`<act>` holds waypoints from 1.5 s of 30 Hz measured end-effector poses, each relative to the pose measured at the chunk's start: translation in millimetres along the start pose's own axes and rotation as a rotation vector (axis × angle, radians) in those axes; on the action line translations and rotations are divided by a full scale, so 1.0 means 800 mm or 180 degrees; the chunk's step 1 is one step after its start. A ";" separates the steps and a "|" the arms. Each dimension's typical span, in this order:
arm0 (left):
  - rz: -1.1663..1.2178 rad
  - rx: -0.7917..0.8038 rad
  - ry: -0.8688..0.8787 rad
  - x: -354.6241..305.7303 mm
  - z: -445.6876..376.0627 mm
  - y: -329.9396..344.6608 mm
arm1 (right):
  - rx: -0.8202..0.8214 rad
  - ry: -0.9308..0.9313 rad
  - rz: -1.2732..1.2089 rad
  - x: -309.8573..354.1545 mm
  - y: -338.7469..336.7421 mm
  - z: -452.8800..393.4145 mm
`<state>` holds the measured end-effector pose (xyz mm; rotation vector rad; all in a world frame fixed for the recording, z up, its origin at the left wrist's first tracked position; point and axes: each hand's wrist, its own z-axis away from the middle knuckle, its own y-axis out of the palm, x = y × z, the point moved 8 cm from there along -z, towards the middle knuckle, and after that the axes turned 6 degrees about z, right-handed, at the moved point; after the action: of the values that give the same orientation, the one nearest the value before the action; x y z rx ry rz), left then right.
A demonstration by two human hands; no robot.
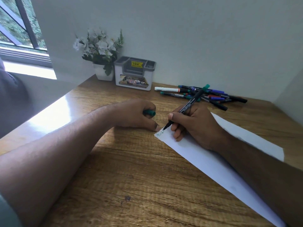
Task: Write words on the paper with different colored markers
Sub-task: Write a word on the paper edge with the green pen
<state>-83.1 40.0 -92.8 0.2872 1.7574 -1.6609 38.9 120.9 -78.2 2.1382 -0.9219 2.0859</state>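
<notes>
Left hand (136,113) is curled round the green cap (149,112), kept off the pen for recapping, with a fingertip pinning the paper (205,154) at its corner so it won't slide. Right hand (195,123) pinches the green marker (188,105) in a writing grip, tip on the paper's top corner where a few green letters sit. Spare markers (205,95) lie piled behind, near the wall. Paper runs toward the right bench (131,177) edge; most of the sheet is blank.

Both forearms are bare, with a pale green sleeve (6,213) edge at the left upper arm.
</notes>
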 end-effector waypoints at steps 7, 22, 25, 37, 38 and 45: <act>-0.0053 -0.0002 -0.0041 -0.004 0.001 0.001 | 0.0078 -0.0029 -0.0065 0.001 0.004 0.000; 0.1254 -0.0446 0.0146 -0.023 0.020 -0.018 | -0.0345 -0.0253 -0.1296 0.010 -0.017 -0.008; 0.1677 -0.0394 0.0422 -0.040 0.028 -0.017 | -0.0454 -0.0426 -0.1405 0.017 -0.026 -0.008; 0.2128 -0.0533 0.0680 -0.044 0.033 -0.021 | -0.0701 -0.0686 -0.1318 0.017 -0.036 -0.007; 0.2129 -0.0496 0.0679 -0.046 0.032 -0.018 | -0.0643 -0.0679 -0.1277 0.017 -0.033 -0.007; 0.3427 -0.0374 0.0407 -0.047 0.017 0.005 | -0.0468 -0.0763 -0.0658 0.025 -0.017 -0.006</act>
<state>-48.2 38.5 -72.3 1.0735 1.3487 -0.7580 39.4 126.4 -54.3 2.3266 -0.8014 1.6437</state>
